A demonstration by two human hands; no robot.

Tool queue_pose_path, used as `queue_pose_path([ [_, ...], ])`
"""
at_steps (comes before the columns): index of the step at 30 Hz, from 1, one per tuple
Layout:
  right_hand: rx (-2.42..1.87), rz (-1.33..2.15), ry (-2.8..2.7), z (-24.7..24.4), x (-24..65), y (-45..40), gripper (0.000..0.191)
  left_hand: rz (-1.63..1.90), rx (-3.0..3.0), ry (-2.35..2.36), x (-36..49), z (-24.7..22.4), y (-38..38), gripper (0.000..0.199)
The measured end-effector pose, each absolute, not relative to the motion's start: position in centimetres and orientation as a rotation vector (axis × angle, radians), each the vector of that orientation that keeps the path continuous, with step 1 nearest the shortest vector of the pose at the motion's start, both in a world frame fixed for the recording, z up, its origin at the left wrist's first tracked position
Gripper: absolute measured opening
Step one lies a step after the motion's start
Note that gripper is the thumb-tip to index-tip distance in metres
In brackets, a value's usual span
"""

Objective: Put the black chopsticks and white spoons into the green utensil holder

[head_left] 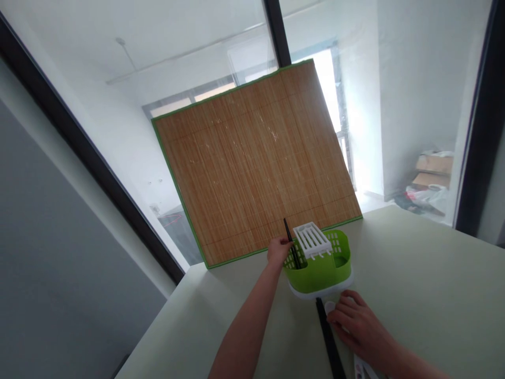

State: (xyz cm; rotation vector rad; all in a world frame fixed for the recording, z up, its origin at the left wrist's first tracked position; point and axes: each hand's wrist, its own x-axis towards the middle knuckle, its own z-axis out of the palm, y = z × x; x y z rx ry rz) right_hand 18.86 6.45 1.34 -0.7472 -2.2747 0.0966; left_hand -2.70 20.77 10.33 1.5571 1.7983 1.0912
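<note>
A green utensil holder [315,276] with a white base stands on the table, a white slotted rack [312,239] across its top. At its left compartment, my left hand [278,249] pinches dark chopsticks [290,234], which lean upright with their lower ends inside. My right hand [353,318] is low in front of the holder, its fingers curled over a white spoon [330,306] whose rounded end peeks out; the palm hides much of it. Just left of that hand, a bundle of black chopsticks [329,337] lies on the tabletop.
Behind the holder, a bamboo mat [256,168] with green edging leans against the glass. Patterned white handles [360,367] lie under my right forearm. The pale table [426,295] extends right. Beyond the glass are cardboard boxes [434,163] and bags.
</note>
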Motion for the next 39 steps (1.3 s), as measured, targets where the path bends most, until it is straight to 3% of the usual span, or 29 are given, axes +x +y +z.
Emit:
queue_pose_path([
  [39,-0.751,0.091,-2.314,1.0,19.0,6.5,0.019,0.900,1.701,1.720,-2.7,10.5,22.0,0.029],
])
